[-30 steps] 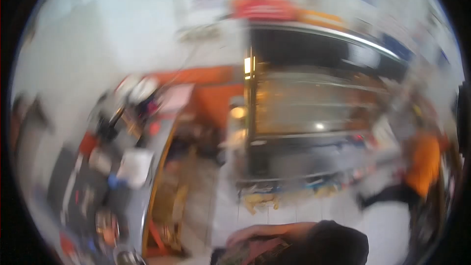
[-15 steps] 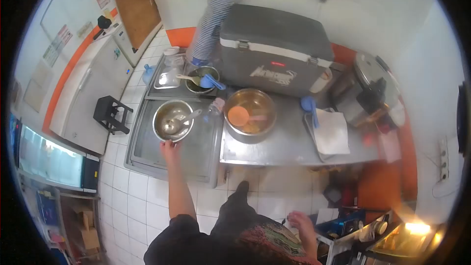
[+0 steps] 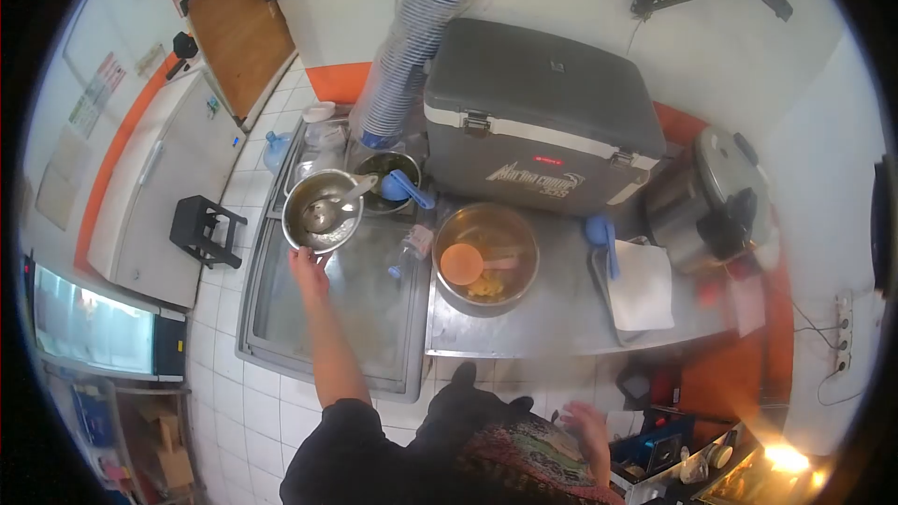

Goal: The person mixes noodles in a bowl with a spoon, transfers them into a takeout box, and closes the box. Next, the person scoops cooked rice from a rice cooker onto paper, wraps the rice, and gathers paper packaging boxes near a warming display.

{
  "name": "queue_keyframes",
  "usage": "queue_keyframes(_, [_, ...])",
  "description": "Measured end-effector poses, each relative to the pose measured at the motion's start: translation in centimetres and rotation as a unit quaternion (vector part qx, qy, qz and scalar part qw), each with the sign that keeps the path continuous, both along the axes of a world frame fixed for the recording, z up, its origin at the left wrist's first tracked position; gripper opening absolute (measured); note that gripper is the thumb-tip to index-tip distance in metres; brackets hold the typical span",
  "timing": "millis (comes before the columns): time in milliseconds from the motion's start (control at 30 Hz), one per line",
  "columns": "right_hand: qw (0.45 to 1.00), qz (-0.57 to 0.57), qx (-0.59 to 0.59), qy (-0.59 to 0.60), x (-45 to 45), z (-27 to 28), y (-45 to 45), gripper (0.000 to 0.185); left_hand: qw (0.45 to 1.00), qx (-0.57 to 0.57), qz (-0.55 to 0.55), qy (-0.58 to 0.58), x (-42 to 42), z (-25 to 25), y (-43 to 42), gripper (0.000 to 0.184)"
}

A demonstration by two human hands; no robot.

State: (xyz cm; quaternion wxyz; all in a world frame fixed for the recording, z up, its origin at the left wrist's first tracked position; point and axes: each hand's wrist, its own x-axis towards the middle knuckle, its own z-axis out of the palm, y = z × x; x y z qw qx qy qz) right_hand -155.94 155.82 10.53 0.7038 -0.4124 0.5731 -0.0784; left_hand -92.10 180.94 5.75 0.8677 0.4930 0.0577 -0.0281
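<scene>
My left hand (image 3: 307, 269) grips the near rim of a steel bowl (image 3: 297, 236) over the glass-topped counter at left. Inside that bowl lies a metal ladle (image 3: 320, 216), its pale handle resting across the far right rim. Behind it stands a pot of dark green contents (image 3: 372, 165) with a blue scoop (image 3: 397, 187). A clear plastic bottle (image 3: 412, 248) lies to the bowl's right. My right hand (image 3: 586, 427) hangs near my waist, fingers loosely apart, holding nothing visible.
A large steel pot (image 3: 529, 271) with an orange ladle (image 3: 461, 264) sits on the metal table. Behind it is a grey cooler (image 3: 547, 93), beside wrapped stacked cups (image 3: 407, 47). A pressure cooker (image 3: 702, 206) stands right. A bright lamp (image 3: 786, 457) glows at lower right.
My left hand has shifted the bowl and its ladle farther back and slightly left, toward the green pot. My right hand stays by my waist. The camera view has tilted a little.
</scene>
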Motion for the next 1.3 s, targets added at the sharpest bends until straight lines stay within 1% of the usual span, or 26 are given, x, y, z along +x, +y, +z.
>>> queue_keyframes(33, [1.000,-0.005,0.008,0.000,0.1,0.0,0.1,0.036,1.000,-0.007,-0.016,-0.003,-0.1,0.8,-0.8,0.014])
queue_keyframes(133, [1.000,0.005,0.008,0.029,1.5,0.6,0.1,0.036,0.997,-0.008,-0.078,0.008,1.1,1.0,-4.0,0.013])
queue_keyframes(267, [1.000,0.018,-0.003,0.013,1.2,0.0,-0.8,0.037,0.992,-0.078,-0.099,0.028,1.1,0.6,-9.9,0.012])
queue_keyframes(300, [1.000,0.018,-0.004,0.014,1.0,-0.3,-1.0,0.038,0.988,-0.089,-0.122,0.014,0.8,1.2,-10.8,0.013])
queue_keyframes(367, [1.000,0.014,-0.002,0.018,0.6,-0.2,-1.2,0.038,0.985,-0.102,-0.134,0.025,2.2,-1.1,-12.1,0.015])
queue_keyframes(400, [1.000,0.012,-0.005,0.020,0.5,0.1,-1.1,0.038,0.984,-0.109,-0.138,0.031,2.3,-1.1,-12.6,0.017])
queue_keyframes(500, [1.000,0.007,-0.009,0.022,0.3,0.7,-0.9,0.038,0.988,-0.045,-0.135,0.060,2.3,-1.3,-13.2,0.026])
queue_keyframes(600, [1.000,0.010,0.006,0.009,-0.4,-0.2,-0.9,0.037,0.988,-0.002,-0.119,0.096,2.8,-1.6,-12.7,0.034])
queue_keyframes(667, [1.000,0.012,0.018,-0.003,-1.9,-2.1,-0.8,0.037,0.990,0.030,-0.108,0.083,3.5,-2.9,-11.7,0.045])
queue_keyframes(733, [0.997,0.073,-0.009,0.006,-2.3,-1.6,-1.2,0.036,0.990,0.044,-0.114,0.071,4.9,-5.5,-10.4,0.054])
queue_keyframes(767, [0.997,0.060,-0.042,0.000,-2.6,-2.5,-0.8,0.036,0.988,0.079,-0.072,0.114,4.5,-4.3,-10.8,0.060])
queue_keyframes(800, [0.996,0.052,-0.076,-0.005,-3.1,-3.9,-0.8,0.036,0.986,0.124,-0.057,0.096,3.5,-2.9,-11.0,0.062])
queue_keyframes(867, [0.989,0.088,-0.116,0.002,-4.8,-6.2,-1.7,0.037,0.976,0.208,0.020,0.066,-0.2,1.9,-12.0,0.050])
queue_keyframes(933, [0.983,0.095,-0.156,0.012,-5.1,-5.0,-3.1,0.038,0.947,0.296,0.121,-0.014,-2.8,2.4,-13.2,0.039])
queue_keyframes(967, [0.981,0.080,-0.176,0.022,-5.4,-3.7,-3.7,0.038,0.918,0.345,0.181,-0.075,-4.3,2.1,-13.9,0.035])
queue_keyframes(1033, [0.981,0.034,-0.191,0.008,-6.3,-2.0,-5.7,0.039,0.937,0.313,0.119,-0.097,-9.6,2.1,-16.5,0.023])
queue_keyframes(1067, [0.980,0.011,-0.199,0.000,-6.8,-1.1,-6.8,0.039,0.944,0.310,0.060,-0.091,-13.6,3.3,-18.6,0.026])
queue_keyframes(1100, [0.984,-0.032,-0.173,-0.023,-7.3,-0.6,-8.4,0.039,0.949,0.304,-0.003,-0.085,-17.9,4.4,-21.1,0.029])
queue_keyframes(1167, [0.982,-0.107,-0.147,-0.055,-9.1,-0.2,-12.4,0.037,0.957,0.257,-0.101,-0.092,-25.3,4.2,-26.0,0.025])
queue_keyframes(1200, [0.978,-0.137,-0.141,-0.064,-10.1,-0.8,-14.7,0.036,0.917,0.284,-0.195,-0.200,-27.8,3.0,-27.8,0.022])
queue_keyframes(1233, [0.974,-0.164,-0.135,-0.075,-11.2,-1.4,-17.2,0.035,0.918,0.238,-0.258,-0.183,-31.0,1.5,-29.7,0.018])
queue_keyframes(1267, [0.973,-0.174,-0.151,-0.030,-12.0,-1.0,-20.1,0.032,0.923,0.190,-0.275,-0.194,-34.2,0.3,-31.9,0.013])
queue_keyframes(1300, [0.969,-0.181,-0.166,0.013,-13.0,-0.7,-23.4,0.029,0.881,0.239,-0.358,-0.195,-36.7,0.6,-33.6,0.014])
